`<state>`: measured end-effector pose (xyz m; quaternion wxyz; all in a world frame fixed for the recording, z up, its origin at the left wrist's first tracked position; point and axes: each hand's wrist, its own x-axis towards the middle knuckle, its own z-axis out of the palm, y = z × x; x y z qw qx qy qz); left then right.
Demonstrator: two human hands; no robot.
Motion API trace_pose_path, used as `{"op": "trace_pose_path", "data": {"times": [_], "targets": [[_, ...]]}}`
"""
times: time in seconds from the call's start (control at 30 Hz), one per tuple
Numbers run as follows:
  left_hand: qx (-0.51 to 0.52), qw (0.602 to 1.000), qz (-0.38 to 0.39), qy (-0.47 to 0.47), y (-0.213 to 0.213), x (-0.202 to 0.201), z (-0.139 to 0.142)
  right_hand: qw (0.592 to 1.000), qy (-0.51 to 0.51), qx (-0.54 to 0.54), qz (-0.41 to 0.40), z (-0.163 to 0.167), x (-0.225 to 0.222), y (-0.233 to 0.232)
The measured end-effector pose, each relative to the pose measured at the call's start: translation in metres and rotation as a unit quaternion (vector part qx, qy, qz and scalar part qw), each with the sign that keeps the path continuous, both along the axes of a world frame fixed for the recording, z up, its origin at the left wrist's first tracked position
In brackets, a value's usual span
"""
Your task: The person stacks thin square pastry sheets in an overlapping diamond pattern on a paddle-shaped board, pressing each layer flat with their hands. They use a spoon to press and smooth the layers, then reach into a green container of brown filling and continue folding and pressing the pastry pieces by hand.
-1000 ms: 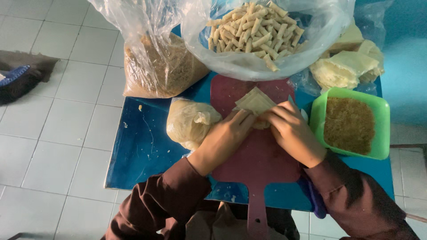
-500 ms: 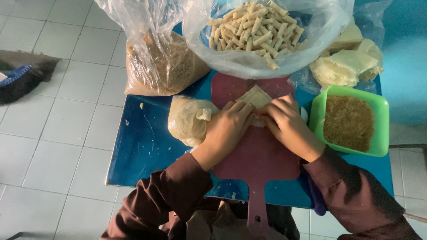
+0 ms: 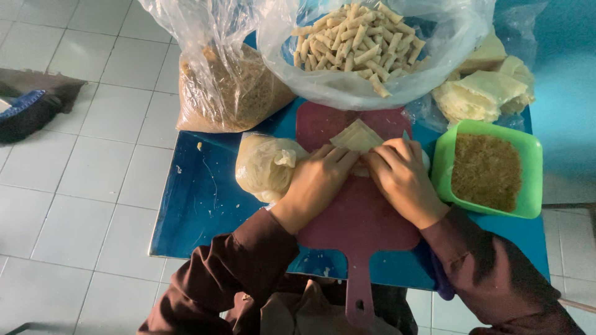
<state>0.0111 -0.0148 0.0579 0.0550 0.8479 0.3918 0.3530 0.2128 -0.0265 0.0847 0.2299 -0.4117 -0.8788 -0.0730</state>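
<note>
L hand (image 3: 318,180) + R hand (image 3: 402,177) – both curled shut on pastry wrapper (image 3: 357,136), pinning it flat to maroon cutting board (image 3: 360,223) | green filling tub (image 3: 487,167) just beside R – within reach

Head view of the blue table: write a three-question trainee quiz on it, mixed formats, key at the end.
1. True or false: the left hand and the right hand both press on the pale thin pastry wrapper on the dark red plastic cutting board.
2. What fills the square green plastic container? A. brown crumbs B. water C. whole eggs
3. Fill in: the finished pale rolled sticks lie in a clear plastic ____.

Key: 1 true. 2 A. 3 bag.
</note>
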Motion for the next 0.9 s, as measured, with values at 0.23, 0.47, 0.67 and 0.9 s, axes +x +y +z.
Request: {"op": "trace_pose_path", "data": {"times": [0.23,0.47,0.67,0.9], "targets": [[0.033,0.999,0.024,0.032,0.002,0.002,-0.003,0.999,0.03,-0.009,0.009,0.0,-0.001,0.002],[-0.011,0.998,0.061,0.01,0.008,0.008,-0.006,0.999,0.029,-0.016,-0.002,-0.005,0.001,0.008],[-0.139,0.986,0.093,0.002,0.019,0.014,-0.001,0.996,0.074,-0.029,-0.028,-0.012,0.0,0.007],[-0.124,0.988,0.088,-0.016,0.021,0.016,0.004,0.991,0.089,-0.069,-0.069,-0.015,0.001,0.011]]}}
